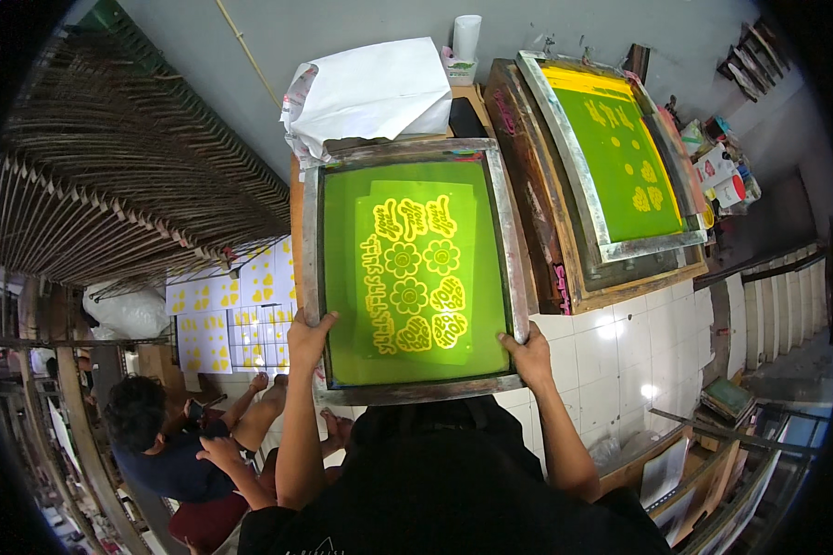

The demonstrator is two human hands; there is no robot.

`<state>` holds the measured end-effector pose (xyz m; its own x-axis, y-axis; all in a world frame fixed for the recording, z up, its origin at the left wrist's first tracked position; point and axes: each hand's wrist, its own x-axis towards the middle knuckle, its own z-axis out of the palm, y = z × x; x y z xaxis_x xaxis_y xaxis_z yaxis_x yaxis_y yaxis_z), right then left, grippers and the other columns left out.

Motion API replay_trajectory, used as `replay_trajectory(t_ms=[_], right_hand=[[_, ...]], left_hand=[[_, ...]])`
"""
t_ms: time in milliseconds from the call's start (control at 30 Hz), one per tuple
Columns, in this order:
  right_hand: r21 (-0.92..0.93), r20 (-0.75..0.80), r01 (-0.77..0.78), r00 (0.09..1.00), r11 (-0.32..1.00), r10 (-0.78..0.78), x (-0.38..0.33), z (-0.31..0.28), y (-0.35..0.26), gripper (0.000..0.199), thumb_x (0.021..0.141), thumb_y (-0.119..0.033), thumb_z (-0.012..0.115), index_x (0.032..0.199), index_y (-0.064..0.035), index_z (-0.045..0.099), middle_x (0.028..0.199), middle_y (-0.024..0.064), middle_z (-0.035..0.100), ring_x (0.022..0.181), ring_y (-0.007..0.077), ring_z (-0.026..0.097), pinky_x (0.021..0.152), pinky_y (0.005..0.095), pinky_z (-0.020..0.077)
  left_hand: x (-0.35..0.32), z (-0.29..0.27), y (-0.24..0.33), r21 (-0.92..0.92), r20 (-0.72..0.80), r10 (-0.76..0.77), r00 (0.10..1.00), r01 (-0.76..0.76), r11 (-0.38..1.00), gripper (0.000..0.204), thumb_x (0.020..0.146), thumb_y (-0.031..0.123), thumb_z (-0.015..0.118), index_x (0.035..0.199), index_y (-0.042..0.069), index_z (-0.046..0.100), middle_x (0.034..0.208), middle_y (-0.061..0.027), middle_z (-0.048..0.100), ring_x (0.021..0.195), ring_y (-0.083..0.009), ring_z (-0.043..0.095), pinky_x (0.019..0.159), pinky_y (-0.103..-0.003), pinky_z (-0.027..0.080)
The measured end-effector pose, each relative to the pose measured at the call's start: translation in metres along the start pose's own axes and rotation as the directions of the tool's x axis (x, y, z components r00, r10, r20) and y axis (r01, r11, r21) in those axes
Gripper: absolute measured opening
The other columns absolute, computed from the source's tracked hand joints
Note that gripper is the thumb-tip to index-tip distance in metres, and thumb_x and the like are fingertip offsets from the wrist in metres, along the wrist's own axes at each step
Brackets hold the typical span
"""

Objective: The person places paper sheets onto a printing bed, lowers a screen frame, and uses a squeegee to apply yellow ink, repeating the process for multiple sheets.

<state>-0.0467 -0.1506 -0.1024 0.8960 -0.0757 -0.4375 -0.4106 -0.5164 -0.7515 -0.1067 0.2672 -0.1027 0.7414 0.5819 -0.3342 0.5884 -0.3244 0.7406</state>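
In front of me I hold a silk-screen frame (342,277), its green mesh marked with yellow flowers and lettering shapes. My left hand (309,340) grips the lower left side, thumb over the rim. On the opposite side my right hand (528,357) clasps the frame in the same way, fingers hidden behind it. The frame covers part of the table behind it. A second screen frame (565,153), with yellow ink along its top and right edges, lies on a wooden printing table (588,294) to the right.
A metal drying rack (148,176) fills the left. Below it lie printed sheets (217,319) with yellow shapes. A person (180,453) sits at lower left, near my left arm. White paper (375,92) is piled at the back. Ink containers (717,176) stand at far right.
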Motion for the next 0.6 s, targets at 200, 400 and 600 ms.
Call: replay_trajectory(t_ms=[200,400,600], right_hand=[[0.053,-0.045,0.077,0.996,0.996,-0.075,-0.002,0.004,0.005,0.044,0.087,-0.021,0.076,0.12,0.0057,0.064,0.099,0.0258,0.074,0.092,0.0353,0.074,0.083,0.0424,0.0555],[0.044,-0.024,0.091,0.996,0.995,-0.09,-0.005,0.001,0.0,0.043,0.088,-0.019,0.075,0.122,0.0047,0.065,0.098,0.0243,0.075,0.09,0.0335,0.075,0.082,0.0415,0.056],[0.088,-0.008,0.072,0.997,0.994,-0.072,-0.006,-0.001,-0.004,0.043,0.088,-0.019,0.074,0.123,0.0046,0.065,0.099,0.0248,0.075,0.091,0.0333,0.075,0.083,0.0411,0.056]], left_hand=[[0.009,0.005,-0.012,-0.063,-0.018,0.009,1.0,-0.01,0.998,0.044,0.089,0.024,0.075,0.12,-0.007,0.066,0.103,-0.0156,0.075,0.09,-0.0213,0.071,0.084,-0.034,0.054],[0.004,0.007,-0.011,-0.204,-0.053,0.032,0.998,-0.042,0.978,0.038,0.088,0.02,0.073,0.113,-0.008,0.066,0.097,-0.0178,0.075,0.086,-0.0212,0.071,0.081,-0.034,0.054],[0.002,0.011,-0.012,-0.247,-0.106,0.043,0.993,-0.068,0.967,0.033,0.089,0.017,0.071,0.11,-0.008,0.068,0.092,-0.0149,0.075,0.081,-0.0187,0.069,0.076,-0.034,0.054]])
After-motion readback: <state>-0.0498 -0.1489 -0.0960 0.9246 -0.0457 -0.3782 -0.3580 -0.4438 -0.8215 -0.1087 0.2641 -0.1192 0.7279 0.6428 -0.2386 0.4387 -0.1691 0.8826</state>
